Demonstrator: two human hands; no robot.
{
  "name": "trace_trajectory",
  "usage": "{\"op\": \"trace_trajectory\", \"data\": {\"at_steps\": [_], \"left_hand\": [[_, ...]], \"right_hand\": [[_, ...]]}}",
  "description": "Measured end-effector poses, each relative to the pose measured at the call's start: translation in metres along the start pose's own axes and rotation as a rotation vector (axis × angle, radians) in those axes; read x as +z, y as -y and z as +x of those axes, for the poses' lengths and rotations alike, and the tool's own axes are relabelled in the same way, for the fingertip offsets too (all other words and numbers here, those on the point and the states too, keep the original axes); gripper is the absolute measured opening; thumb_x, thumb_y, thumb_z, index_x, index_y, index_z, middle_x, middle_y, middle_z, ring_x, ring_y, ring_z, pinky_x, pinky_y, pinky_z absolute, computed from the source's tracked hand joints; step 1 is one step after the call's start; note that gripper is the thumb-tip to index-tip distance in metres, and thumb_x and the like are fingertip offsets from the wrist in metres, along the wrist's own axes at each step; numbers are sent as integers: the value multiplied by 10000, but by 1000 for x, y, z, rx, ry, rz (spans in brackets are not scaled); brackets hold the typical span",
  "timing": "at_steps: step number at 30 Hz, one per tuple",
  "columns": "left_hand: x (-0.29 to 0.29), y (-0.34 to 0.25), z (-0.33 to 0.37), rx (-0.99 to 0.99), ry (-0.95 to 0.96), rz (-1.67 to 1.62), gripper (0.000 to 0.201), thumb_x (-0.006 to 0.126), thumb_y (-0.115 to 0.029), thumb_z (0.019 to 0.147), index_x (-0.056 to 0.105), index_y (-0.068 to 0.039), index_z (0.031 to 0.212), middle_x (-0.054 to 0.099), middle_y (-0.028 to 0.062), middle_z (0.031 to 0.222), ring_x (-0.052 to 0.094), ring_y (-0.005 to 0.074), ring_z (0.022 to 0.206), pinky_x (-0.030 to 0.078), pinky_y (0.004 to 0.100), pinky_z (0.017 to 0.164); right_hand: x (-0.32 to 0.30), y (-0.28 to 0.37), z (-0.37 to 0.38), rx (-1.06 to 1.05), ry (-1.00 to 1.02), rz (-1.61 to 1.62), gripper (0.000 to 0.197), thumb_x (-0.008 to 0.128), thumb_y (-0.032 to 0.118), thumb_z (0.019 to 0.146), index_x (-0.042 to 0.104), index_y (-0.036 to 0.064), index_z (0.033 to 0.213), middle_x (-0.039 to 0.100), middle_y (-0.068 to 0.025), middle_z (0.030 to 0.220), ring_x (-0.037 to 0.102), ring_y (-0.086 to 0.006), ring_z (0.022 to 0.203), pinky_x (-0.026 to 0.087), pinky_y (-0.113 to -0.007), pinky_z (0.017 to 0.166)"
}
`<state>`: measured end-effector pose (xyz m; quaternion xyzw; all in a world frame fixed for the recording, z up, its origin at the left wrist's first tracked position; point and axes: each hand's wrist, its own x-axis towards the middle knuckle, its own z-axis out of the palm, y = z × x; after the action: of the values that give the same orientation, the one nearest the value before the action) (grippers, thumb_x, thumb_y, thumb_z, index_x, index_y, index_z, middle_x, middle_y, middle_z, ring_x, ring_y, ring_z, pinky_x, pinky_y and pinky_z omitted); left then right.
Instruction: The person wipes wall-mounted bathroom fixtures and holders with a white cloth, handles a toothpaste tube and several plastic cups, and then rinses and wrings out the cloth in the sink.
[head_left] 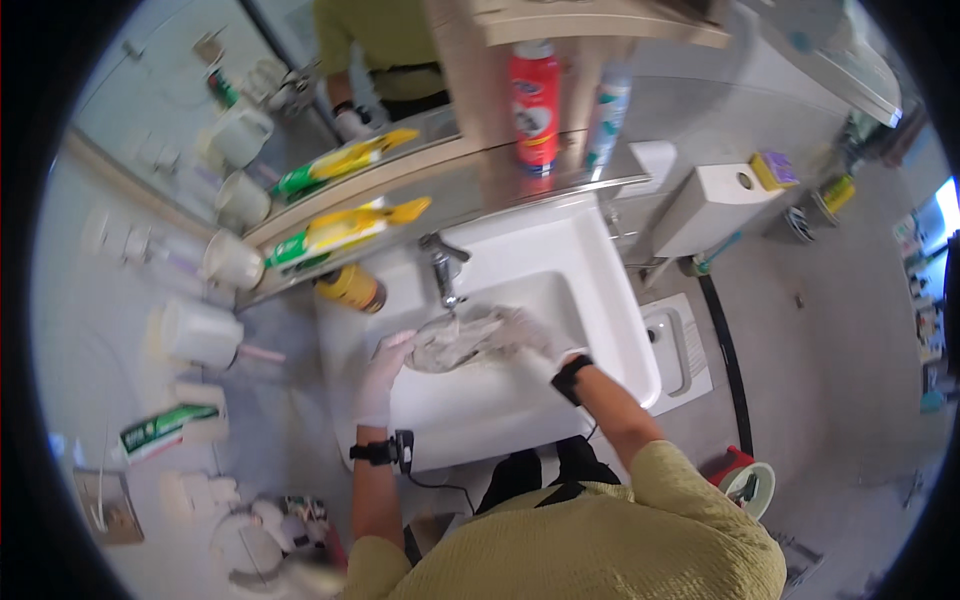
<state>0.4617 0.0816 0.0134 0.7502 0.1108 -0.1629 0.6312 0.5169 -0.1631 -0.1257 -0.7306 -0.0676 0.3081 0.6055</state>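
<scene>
A wet, greyish-white cloth lies bunched in the white washbasin, just below the metal faucet. My left hand, in a pale thin glove, grips the cloth's left end. At the other end, my right hand, gloved too, is on the cloth. Motion smears its fingers, so their grip is unclear. Black bands circle both wrists, and the left one carries a small device.
A yellow bottle stands on the basin's back left corner. The ledge behind holds a yellow-green tube, a white cup, a red spray can and a blue-white can. Right of the basin are a squat toilet and white cistern.
</scene>
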Motion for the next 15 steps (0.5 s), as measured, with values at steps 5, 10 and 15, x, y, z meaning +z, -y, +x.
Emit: {"op": "trace_trajectory", "data": {"at_steps": [5, 10, 15], "left_hand": [[-56, 118, 74, -102, -28, 95, 292, 505, -117, 847, 624, 32, 1068, 658, 59, 961, 581, 141, 883, 434, 240, 819], [-40, 127, 83, -313, 3, 379, 323, 490, -156, 857, 609, 20, 1101, 661, 85, 954, 587, 158, 870, 447, 277, 824], [-24, 145, 89, -179, -299, 471, 449, 540, -225, 843, 514, 7, 1227, 561, 175, 1216, 555, 262, 1086, 419, 332, 930]], "right_hand": [[-28, 14, 12, 54, 101, -222, 398, 699, 178, 762, 570, 105, 1131, 642, -50, 834, 605, -137, 674, 506, -284, 573], [-28, -11, 34, 54, 5, -599, 305, 672, 204, 765, 644, 94, 1049, 672, -62, 939, 638, -179, 870, 495, -319, 759], [24, -47, 62, 38, -234, -1322, 357, 597, 230, 818, 595, 152, 1166, 599, -55, 1132, 623, -222, 935, 484, -357, 788]]}}
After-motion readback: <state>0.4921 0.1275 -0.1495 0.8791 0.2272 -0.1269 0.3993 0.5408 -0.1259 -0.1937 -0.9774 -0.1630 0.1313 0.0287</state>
